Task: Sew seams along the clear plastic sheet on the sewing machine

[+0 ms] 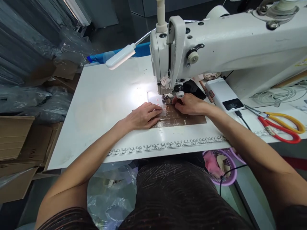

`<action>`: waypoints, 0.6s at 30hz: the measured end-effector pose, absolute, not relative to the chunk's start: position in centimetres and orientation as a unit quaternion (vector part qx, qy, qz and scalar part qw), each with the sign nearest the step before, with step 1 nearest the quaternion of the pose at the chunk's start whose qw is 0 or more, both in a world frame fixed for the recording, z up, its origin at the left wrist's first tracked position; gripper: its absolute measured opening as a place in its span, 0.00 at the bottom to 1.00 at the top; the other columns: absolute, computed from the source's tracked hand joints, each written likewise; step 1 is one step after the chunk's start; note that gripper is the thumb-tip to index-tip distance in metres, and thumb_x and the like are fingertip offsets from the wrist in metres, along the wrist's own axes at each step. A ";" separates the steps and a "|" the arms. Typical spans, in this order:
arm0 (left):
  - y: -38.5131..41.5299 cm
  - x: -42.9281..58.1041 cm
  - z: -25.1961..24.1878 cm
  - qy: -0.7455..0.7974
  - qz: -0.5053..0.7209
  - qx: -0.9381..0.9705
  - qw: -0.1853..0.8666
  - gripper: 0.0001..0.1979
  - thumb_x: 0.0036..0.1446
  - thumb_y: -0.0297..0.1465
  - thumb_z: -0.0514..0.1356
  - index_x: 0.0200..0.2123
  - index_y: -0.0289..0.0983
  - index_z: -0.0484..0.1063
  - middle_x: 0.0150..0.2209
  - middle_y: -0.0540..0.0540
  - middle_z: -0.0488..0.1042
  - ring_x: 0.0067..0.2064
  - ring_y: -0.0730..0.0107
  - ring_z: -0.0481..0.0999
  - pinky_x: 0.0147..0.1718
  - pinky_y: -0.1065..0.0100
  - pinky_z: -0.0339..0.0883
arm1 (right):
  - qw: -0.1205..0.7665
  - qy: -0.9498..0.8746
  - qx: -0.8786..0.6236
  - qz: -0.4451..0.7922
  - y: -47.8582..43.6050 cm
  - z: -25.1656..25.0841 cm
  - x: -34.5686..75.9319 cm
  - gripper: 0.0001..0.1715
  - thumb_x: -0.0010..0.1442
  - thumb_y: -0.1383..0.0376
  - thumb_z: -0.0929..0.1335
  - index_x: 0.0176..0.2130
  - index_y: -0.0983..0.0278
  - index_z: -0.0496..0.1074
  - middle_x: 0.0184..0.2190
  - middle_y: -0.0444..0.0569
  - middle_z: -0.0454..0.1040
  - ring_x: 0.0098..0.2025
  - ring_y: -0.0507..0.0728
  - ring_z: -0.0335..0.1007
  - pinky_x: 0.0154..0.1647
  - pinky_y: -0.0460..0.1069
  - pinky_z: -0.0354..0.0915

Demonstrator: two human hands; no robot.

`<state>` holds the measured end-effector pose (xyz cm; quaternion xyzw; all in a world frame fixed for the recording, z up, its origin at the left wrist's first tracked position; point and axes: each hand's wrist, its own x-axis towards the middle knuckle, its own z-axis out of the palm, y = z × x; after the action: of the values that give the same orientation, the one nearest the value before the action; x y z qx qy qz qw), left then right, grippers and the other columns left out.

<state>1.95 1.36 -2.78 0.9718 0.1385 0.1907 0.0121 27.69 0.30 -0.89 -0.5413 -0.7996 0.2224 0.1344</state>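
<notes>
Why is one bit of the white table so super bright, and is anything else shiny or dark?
In the head view, glare washes out the white table just beyond the left hand, probably from the lamp; also in the head view, the brown sheet has shiny streaks, and the floor behind looks dim.

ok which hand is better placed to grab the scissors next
Probably the right hand: the scissors lie on that side, out past the right forearm, while the left hand is farther off and would have to reach across.
</notes>
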 end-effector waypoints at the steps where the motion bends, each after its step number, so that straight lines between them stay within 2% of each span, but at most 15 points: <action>1: 1.5 2.0 -2.9 0.132 0.196 0.971 0.021 0.12 0.67 0.31 0.56 0.49 0.33 0.74 0.47 0.38 0.79 0.44 0.61 0.78 0.42 0.56 0.75 | 0.145 -0.794 -0.550 0.214 0.3 -1.1 27.5 0.12 0.60 0.72 0.65 0.38 0.63 0.78 0.32 0.50 0.79 0.34 0.59 0.74 0.37 0.49 0.67; 5: 1.8 2.3 -2.8 0.110 0.208 0.972 0.018 0.09 0.65 0.30 0.57 0.44 0.35 0.77 0.45 0.40 0.80 0.39 0.64 0.78 0.39 0.59 0.75 | 0.200 -0.776 -0.570 0.179 -0.2 -2.6 27.0 0.13 0.60 0.71 0.64 0.39 0.66 0.78 0.36 0.52 0.79 0.36 0.59 0.73 0.38 0.50 0.66; 8: 1.8 2.5 -2.5 0.108 0.200 0.974 0.000 0.09 0.64 0.31 0.58 0.42 0.36 0.78 0.45 0.42 0.81 0.37 0.66 0.77 0.38 0.61 0.73 | 0.225 -0.814 -0.508 0.166 -0.9 -3.5 27.3 0.18 0.63 0.69 0.63 0.46 0.64 0.79 0.42 0.52 0.78 0.40 0.58 0.73 0.40 0.51 0.65; 12: 1.9 2.9 -2.1 0.108 0.180 0.978 -0.021 0.11 0.62 0.33 0.57 0.40 0.38 0.78 0.43 0.44 0.81 0.34 0.67 0.75 0.37 0.61 0.70 | 0.203 -0.864 -0.437 0.148 -1.4 -4.0 27.9 0.23 0.64 0.66 0.64 0.54 0.56 0.78 0.49 0.52 0.73 0.44 0.58 0.71 0.42 0.51 0.66; 18: 2.5 3.2 -1.9 0.095 0.167 0.981 -0.029 0.11 0.60 0.35 0.56 0.37 0.40 0.78 0.40 0.46 0.80 0.35 0.65 0.73 0.42 0.57 0.66 | 0.177 -0.873 -0.441 0.107 -1.5 -4.2 28.0 0.23 0.65 0.65 0.64 0.56 0.55 0.78 0.48 0.53 0.72 0.44 0.60 0.71 0.42 0.52 0.68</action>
<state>3.20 2.51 -1.89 0.9810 0.0946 0.1667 -0.0287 28.03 -1.53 -4.23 -0.4414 -0.8731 0.1068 0.1772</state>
